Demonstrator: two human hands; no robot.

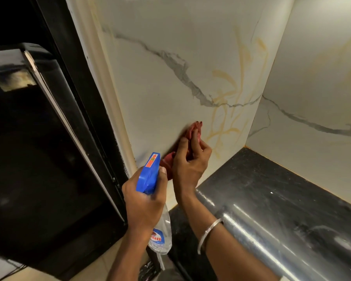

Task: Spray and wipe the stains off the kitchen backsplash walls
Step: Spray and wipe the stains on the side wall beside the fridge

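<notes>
Stains [227,110] streak most of the marble backsplash [160,82], so I judge wiping barely begun. My right hand [190,161] pinches a red cloth [193,130] against the wall; left hand [144,201] grips the spray bottle [150,171]. Right wall possibly stained too.

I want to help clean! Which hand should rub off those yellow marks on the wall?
Probably the right hand: it already presses the red cloth on the wall beside the yellow stains. The left hand is busy holding the spray bottle.
</notes>
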